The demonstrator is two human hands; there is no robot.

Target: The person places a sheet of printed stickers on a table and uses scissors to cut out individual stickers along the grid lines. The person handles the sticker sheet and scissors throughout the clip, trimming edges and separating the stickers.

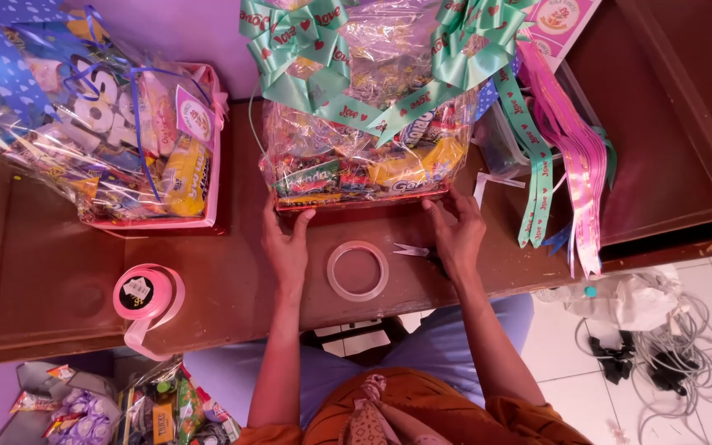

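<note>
A gift basket (360,169) wrapped in clear cellophane and filled with snack packets stands on the brown wooden table (59,264). Mint-green ribbon bows (306,41) sit on its top. My left hand (287,241) touches the basket's near left corner with fingers spread. My right hand (455,231) presses the near right corner, lying over small scissors (412,250). A roll of clear tape (358,270) lies flat between my hands.
A second wrapped basket (125,140) with blue ribbon stands at the left. A pink ribbon spool (143,295) sits near the table's front edge. Pink and green ribbon strips (570,156) hang at the right. Cables (669,346) lie on the tiled floor.
</note>
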